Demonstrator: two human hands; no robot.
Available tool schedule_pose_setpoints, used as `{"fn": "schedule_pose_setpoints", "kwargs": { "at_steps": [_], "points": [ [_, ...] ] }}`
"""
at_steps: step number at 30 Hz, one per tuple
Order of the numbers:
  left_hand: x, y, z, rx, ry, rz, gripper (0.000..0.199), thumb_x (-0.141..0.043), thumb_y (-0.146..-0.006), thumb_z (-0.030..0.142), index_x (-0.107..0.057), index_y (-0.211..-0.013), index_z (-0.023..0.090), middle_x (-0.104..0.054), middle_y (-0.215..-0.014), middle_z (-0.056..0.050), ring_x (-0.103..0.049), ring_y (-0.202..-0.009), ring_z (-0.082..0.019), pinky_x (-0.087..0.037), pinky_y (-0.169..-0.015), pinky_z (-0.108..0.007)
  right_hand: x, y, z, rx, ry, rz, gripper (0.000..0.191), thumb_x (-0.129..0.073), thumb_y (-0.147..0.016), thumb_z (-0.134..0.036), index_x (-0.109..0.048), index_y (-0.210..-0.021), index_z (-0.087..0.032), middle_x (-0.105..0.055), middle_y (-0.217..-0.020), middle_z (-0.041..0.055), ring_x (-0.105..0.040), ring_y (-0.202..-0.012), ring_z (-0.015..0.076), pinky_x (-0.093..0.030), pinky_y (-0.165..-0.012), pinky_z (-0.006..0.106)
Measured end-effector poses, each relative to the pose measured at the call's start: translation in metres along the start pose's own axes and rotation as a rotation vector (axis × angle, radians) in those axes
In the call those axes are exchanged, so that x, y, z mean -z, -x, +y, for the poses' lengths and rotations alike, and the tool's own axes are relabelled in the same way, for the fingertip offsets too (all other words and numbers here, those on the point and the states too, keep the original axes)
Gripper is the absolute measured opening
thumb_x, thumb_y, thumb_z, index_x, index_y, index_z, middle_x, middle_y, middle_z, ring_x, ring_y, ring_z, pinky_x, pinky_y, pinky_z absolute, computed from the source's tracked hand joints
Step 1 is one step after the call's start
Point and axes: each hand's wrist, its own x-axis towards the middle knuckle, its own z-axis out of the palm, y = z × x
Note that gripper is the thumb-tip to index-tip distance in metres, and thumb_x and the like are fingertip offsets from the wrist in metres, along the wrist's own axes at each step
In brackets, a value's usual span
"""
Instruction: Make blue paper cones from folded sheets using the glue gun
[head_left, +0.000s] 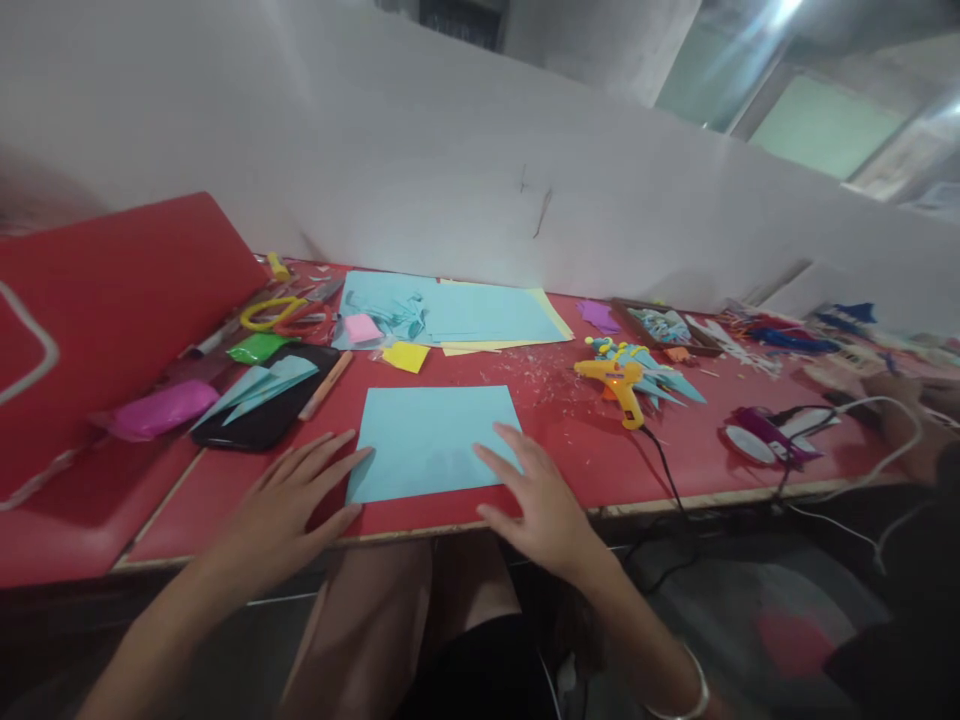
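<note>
A light blue sheet of paper lies flat on the red table near its front edge. At the sheet's left edge rests my left hand, fingers spread, fingertips touching or just beside the paper. Over the lower right corner is my right hand, also spread, with its fingertips on or just above the sheet. Neither hand grips anything. Behind the sheet lie a yellow packet and a pink packet. An orange marker is to the left, beyond my left hand.
More blue sheets lie against the wall. A yellow glue gun with a black cord sits right, beside folded blue paper pieces. Left are a black phone-like slab, yellow-handled scissors and a magenta packet. Another person's arm is far right.
</note>
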Motion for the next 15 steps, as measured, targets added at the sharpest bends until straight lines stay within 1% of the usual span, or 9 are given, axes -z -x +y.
{"fn": "schedule_pose_setpoints", "kwargs": {
  "at_steps": [2,4,6,7,8,10,11,13,15],
  "points": [
    [-0.005,0.005,0.001,-0.026,-0.033,0.043,0.056,-0.042,-0.079,0.053,-0.041,-0.13,0.031,-0.041,-0.137,-0.003,-0.038,-0.124,-0.027,-0.036,-0.098,-0.047,-0.007,-0.005,-0.008,0.027,0.021,-0.099,0.056,-0.043,-0.082,-0.05,-0.039,-0.131,-0.024,-0.028,-0.142,0.0124,-0.025,-0.131,0.0276,-0.031,-0.102,0.046],
    [-0.008,0.009,0.005,-0.054,-0.061,0.12,0.057,-0.045,-0.077,0.054,-0.043,-0.128,0.029,-0.044,-0.135,-0.005,-0.041,-0.122,-0.028,-0.039,-0.095,-0.046,-0.013,-0.004,-0.011,0.033,0.045,-0.138,0.056,-0.039,-0.083,-0.053,-0.037,-0.132,-0.026,-0.028,-0.143,0.0121,-0.024,-0.132,0.0272,-0.029,-0.103,0.047],
    [-0.007,0.012,0.018,-0.085,-0.089,0.252,0.052,-0.047,-0.077,0.051,-0.05,-0.122,0.026,-0.048,-0.131,-0.008,-0.043,-0.119,-0.03,-0.04,-0.092,-0.045,-0.016,0.002,-0.009,0.051,0.069,-0.13,0.056,-0.038,-0.083,-0.053,-0.037,-0.132,-0.027,-0.03,-0.142,0.0117,-0.027,-0.131,0.0262,-0.029,-0.102,0.046],
    [-0.005,0.013,0.028,-0.105,-0.114,0.306,0.047,-0.048,-0.078,0.047,-0.053,-0.12,0.025,-0.049,-0.129,-0.008,-0.043,-0.117,-0.03,-0.039,-0.093,-0.047,-0.017,0.006,-0.008,0.07,0.082,-0.111,0.054,-0.04,-0.083,-0.052,-0.038,-0.131,-0.026,-0.033,-0.14,0.0112,-0.031,-0.129,0.0254,-0.03,-0.101,0.045],
    [-0.002,0.013,0.04,-0.161,-0.132,0.331,0.041,-0.048,-0.079,0.043,-0.054,-0.117,0.026,-0.05,-0.128,-0.007,-0.045,-0.116,-0.03,-0.039,-0.092,-0.046,-0.017,0.01,-0.006,0.1,0.093,-0.081,0.05,-0.041,-0.084,-0.049,-0.041,-0.129,-0.026,-0.039,-0.138,0.0103,-0.036,-0.126,0.0242,-0.032,-0.1,0.044],
    [0.004,0.01,0.066,-0.307,-0.125,0.331,0.034,-0.048,-0.081,0.036,-0.055,-0.113,0.027,-0.055,-0.123,-0.005,-0.049,-0.111,-0.025,-0.041,-0.09,-0.041,-0.017,0.016,-0.002,0.181,0.102,0.013,0.036,-0.042,-0.087,-0.037,-0.05,-0.12,-0.027,-0.052,-0.127,0.0066,-0.048,-0.115,0.0192,-0.032,-0.099,0.041],
    [0.007,0.007,0.079,-0.344,-0.122,0.31,0.032,-0.049,-0.081,0.032,-0.055,-0.112,0.026,-0.059,-0.118,-0.004,-0.051,-0.108,-0.023,-0.041,-0.089,-0.038,-0.016,0.018,-0.002,0.222,0.097,0.071,0.03,-0.041,-0.088,-0.031,-0.054,-0.114,-0.026,-0.058,-0.119,0.0045,-0.053,-0.107,0.0162,-0.032,-0.098,0.039],
    [0.014,-0.001,0.103,-0.398,-0.12,0.253,0.027,-0.05,-0.081,0.024,-0.057,-0.107,0.025,-0.066,-0.098,-0.001,-0.058,-0.092,-0.018,-0.043,-0.084,-0.033,-0.012,0.018,-0.002,0.278,0.087,0.172,0.026,-0.038,-0.089,-0.021,-0.059,-0.103,-0.023,-0.066,-0.101,0.0019,-0.059,-0.09,0.0119,-0.03,-0.098,0.035],
    [0.022,-0.008,0.119,-0.42,-0.17,0.249,0.022,-0.049,-0.08,0.016,-0.058,-0.099,0.022,-0.066,-0.077,0.001,-0.06,-0.075,-0.016,-0.044,-0.079,-0.033,-0.002,0.014,-0.006,0.291,0.102,0.207,0.026,-0.035,-0.09,-0.018,-0.06,-0.094,-0.019,-0.068,-0.081,0.0012,-0.059,-0.075,0.0107,-0.031,-0.095,0.034]
  ]
}}
